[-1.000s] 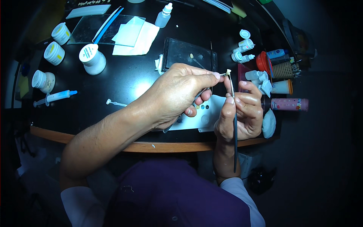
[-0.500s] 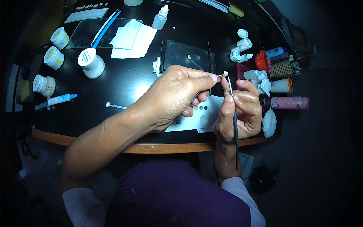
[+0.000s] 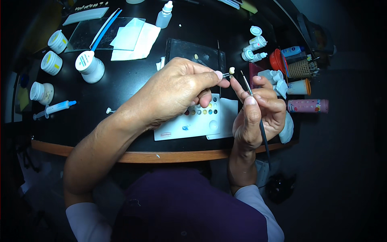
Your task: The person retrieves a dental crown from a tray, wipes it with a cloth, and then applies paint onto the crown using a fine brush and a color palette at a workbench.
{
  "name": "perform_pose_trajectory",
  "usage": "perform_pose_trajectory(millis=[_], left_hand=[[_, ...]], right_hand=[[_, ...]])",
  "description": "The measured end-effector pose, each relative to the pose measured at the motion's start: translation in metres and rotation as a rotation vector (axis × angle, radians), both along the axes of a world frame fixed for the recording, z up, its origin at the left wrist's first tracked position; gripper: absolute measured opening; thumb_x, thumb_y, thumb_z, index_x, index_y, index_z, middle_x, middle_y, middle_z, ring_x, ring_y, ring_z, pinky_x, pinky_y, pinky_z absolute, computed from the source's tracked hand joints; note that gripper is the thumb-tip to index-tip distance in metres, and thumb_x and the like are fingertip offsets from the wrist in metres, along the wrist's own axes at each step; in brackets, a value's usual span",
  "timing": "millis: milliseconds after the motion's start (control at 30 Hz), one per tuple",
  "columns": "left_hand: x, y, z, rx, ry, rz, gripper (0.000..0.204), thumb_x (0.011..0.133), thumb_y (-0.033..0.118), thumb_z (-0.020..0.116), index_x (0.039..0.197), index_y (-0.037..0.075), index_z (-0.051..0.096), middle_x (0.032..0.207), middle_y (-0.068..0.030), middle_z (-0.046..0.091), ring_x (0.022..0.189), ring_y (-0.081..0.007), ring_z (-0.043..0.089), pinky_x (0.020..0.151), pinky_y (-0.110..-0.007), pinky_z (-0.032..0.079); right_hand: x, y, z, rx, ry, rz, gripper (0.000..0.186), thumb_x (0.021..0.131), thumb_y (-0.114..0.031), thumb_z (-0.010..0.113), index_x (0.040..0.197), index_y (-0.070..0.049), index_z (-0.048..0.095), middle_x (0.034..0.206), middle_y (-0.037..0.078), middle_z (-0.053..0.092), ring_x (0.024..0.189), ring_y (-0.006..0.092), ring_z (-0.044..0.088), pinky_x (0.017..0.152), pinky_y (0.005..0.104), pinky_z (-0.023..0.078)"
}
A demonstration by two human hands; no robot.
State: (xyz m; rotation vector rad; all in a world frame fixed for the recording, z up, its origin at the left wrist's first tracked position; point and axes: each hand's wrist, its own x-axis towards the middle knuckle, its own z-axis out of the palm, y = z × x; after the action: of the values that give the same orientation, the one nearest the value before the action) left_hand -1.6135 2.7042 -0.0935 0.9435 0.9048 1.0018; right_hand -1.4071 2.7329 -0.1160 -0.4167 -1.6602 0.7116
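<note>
My left hand (image 3: pixel 177 88) pinches slim metal tweezers (image 3: pixel 226 75) between thumb and index finger. At their tip sits a small cream tooth crown (image 3: pixel 231 70), held up above the desk. My right hand (image 3: pixel 262 115) grips a fine brush (image 3: pixel 264 137) with a dark handle and a metal ferrule. The brush tip points up beside the crown, apart from it. A right fingertip is close under the crown; whether it touches is unclear. Beneath my left hand lies a white palette (image 3: pixel 173 132) with rows of coloured paint spots, partly hidden by the hand.
Behind my hands is a dark flat tray (image 3: pixel 185 46) with another tooth-coloured piece (image 3: pixel 196 56). To the left stand white jars (image 3: pixel 51 63), a syringe (image 3: pixel 56 107) and a glass slab (image 3: pixel 80 38). Small bottles (image 3: pixel 258 41), a woven pen holder (image 3: pixel 299 70) and a pink bottle (image 3: pixel 308 105) crowd the right.
The brush tip, which was at the crown, has come away from it and tilts more. My left hand with tweezers and crown has shifted slightly left, and the crown is turned differently.
</note>
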Motion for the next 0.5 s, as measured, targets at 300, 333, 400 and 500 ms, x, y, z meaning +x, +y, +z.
perform_pose_trajectory(millis=[300,333,400,500], left_hand=[[-0.005,0.003,-0.005,0.005,0.008,-0.028,0.036,0.106,0.027,0.062,0.112,-0.003,0.08,0.059,0.0034,0.057,0.052,-0.0049,0.049,0.052,-0.024,0.041],[-0.004,0.004,-0.007,0.016,0.003,-0.018,0.035,0.106,0.026,0.062,0.112,-0.003,0.08,0.059,0.0034,0.057,0.052,-0.0049,0.049,0.051,-0.024,0.041],[-0.002,0.004,-0.009,0.026,0.001,-0.007,0.035,0.105,0.025,0.062,0.112,-0.003,0.08,0.059,0.0034,0.057,0.052,-0.0049,0.049,0.051,-0.025,0.042],[-0.002,0.004,-0.012,0.033,0.015,-0.002,0.034,0.105,0.025,0.062,0.112,-0.004,0.08,0.059,0.0031,0.057,0.053,-0.0048,0.05,0.051,-0.025,0.042]], right_hand=[[0.008,0.003,0.004,-0.006,-0.064,0.072,0.012,0.09,0.008,0.062,0.1,0.002,0.058,0.092,0.015,0.06,0.125,0.0383,0.056,0.087,0.0607,0.068],[0.008,0.003,0.003,-0.01,-0.053,0.064,0.012,0.089,0.008,0.063,0.099,0.001,0.06,0.09,0.014,0.062,0.118,0.0348,0.058,0.09,0.0594,0.065],[0.006,0.003,0.002,-0.024,-0.017,0.035,0.014,0.087,0.008,0.069,0.097,-0.001,0.063,0.084,0.012,0.067,0.098,0.0243,0.064,0.1,0.0555,0.055],[0.004,0.003,0.001,-0.039,0.002,0.007,0.016,0.085,0.008,0.071,0.096,-0.002,0.066,0.081,0.01,0.071,0.084,0.0173,0.068,0.107,0.0532,0.048]])
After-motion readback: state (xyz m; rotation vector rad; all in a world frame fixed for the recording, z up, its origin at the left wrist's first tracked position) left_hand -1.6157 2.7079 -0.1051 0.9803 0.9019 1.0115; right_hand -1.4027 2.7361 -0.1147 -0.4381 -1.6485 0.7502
